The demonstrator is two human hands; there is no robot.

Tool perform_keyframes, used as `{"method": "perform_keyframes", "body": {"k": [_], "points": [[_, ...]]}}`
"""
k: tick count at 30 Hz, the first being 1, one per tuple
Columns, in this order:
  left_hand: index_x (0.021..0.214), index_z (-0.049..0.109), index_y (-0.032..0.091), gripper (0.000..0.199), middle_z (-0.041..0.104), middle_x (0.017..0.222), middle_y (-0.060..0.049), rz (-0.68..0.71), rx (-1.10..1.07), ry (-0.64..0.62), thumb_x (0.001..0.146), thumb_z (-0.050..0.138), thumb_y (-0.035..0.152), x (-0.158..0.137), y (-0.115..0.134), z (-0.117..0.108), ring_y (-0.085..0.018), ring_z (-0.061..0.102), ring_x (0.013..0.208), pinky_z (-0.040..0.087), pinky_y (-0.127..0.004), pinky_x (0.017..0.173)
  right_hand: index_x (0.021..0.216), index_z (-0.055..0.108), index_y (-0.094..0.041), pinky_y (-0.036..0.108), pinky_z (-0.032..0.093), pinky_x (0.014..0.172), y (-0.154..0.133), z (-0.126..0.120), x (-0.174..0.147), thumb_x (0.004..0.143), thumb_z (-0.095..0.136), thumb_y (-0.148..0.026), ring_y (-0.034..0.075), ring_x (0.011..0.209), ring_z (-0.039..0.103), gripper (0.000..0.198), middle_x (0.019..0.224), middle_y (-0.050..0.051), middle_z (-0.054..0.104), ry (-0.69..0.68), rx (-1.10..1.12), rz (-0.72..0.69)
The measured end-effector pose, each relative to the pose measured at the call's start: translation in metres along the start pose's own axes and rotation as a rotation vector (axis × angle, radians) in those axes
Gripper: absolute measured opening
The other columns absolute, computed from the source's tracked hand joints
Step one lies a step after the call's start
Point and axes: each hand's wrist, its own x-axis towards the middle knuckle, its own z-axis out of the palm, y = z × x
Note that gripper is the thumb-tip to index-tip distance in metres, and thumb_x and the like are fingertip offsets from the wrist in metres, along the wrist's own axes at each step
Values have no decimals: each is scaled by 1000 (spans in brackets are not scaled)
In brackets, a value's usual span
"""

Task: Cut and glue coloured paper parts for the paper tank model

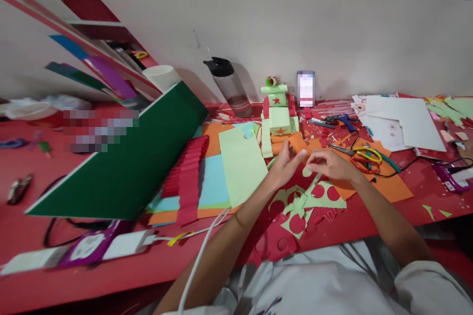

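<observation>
Head view, left hand (pixel 286 165): thumb apart from fingers, beside a smooth orange strip (pixel 296 142); I cannot tell whether it holds anything.
Right hand (pixel 330 164): fingertips narrowed at a round, pale-green disc (pixel 307 171); I cannot tell if pinched.
Paper model (pixel 280 120): boxy, beyond both hands.

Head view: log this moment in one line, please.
left hand: beside orange paper piece | right hand: near green paper scraps | phone: upright by partition
</observation>
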Motion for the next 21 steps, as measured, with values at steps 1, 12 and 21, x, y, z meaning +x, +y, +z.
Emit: {"method": "perform_keyframes", "body": {"k": [1, 12, 21], "points": [[144, 48, 18, 57, 71, 130, -16, -10, 106, -18, 106, 47, 61, -3, 3, -8, -31, 70, 120, 58, -45, 100, 90, 73, -21, 32, 54, 82, 2, -4, -1, 98, 66, -37, 19, 87, 69, 19, 97, 4, 73, 27, -38, -3], [148, 56, 21, 50, 59, 157, -17, 49, 1055, -152, 98, 59, 25, -82, -10, -51, -37, 58, 142, 56, -52, 105, 90, 70, -18, 32, 49, 81, 31, -57, 28, 98, 61, -28, 21, 87, 66, 15, 106, 11, 69, 144, -543, 138], [159, 46, 18, 71, 63, 152, -19, 63, 1023, -72, 91, 42, -1, -95, -43, -50, -31, 62, 141, 57, -42, 109, 95, 69, -20, 37, 54, 91, 25, -54, 29, 98, 60, -34, 23, 101, 70, 17, 111, 10, 71, 284, -360, 63]]}}
